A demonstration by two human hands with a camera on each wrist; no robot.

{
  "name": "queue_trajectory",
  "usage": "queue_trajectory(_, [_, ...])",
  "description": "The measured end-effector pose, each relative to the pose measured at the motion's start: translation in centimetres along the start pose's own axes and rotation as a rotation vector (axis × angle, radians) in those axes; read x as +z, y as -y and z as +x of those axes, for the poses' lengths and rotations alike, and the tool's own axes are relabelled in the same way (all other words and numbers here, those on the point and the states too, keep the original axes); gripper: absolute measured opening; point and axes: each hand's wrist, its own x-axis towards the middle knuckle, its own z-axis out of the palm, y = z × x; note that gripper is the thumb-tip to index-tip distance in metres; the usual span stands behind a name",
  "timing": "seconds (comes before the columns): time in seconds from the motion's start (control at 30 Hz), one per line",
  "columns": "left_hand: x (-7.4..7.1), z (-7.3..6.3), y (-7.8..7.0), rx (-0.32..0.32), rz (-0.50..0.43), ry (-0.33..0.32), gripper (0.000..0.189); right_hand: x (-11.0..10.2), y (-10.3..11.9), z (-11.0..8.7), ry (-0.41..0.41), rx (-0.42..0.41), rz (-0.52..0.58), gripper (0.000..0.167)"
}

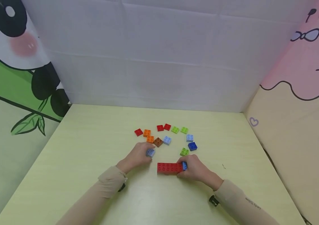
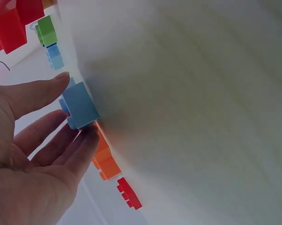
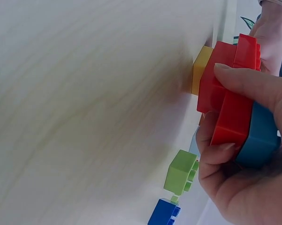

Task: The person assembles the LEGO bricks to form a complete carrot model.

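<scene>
A pale cloth wall (image 1: 159, 56) rises behind the desk (image 1: 114, 203), cartoon panels (image 1: 4, 103) flanking it, and here are two hands at work! The left hand (image 1: 137, 156) has thumb and fingers either side of a light blue brick (image 1: 150, 152), pinching it, just short of the brown brick (image 1: 158, 142) and the lower of two orange bricks (image 1: 150, 139). Over to the right hand (image 1: 194, 168), gripping the right end of a long red block (image 1: 169, 168): thumb on one side, fingers curled round the other, a blue brick (image 1: 185, 166) joined on close to the palm. The right wrist view adds a yellow brick (image 3: 201, 70) against the red. Just past that hand sits a green brick (image 1: 184, 152), with a dark blue brick (image 1: 192, 146) beyond. And across the back, three red bricks (image 1: 160, 128), two more green ones alongside!
</scene>
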Motion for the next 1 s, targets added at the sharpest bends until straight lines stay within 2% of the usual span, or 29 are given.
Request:
queue_trajectory(0.27, [0.5, -0.2, 0.1, -0.018, 0.008, 0.030, 0.037, 0.2, 0.1, 0.1, 0.010, 0.009, -0.002, 0.031])
queue_trajectory(0.5, [-0.1, -0.7, -0.8, -0.055, -0.015, 0.031, 0.034, 0.0, 0.2, -0.1, 0.015, 0.004, -0.002, 0.033])
queue_trajectory(0.77, [-1.1, -1.3, -2.3, 0.020, -0.046, -0.013, 0.033, -0.2, 0.1, 0.0, 0.001, -0.013, -0.010, 0.031])
queue_trajectory(1.0, [-1.9, -2.1, -3.3, 0.014, -0.104, -0.022, 0.034, -0.2, 0.0, -0.2, 0.003, -0.005, 0.005, 0.031])
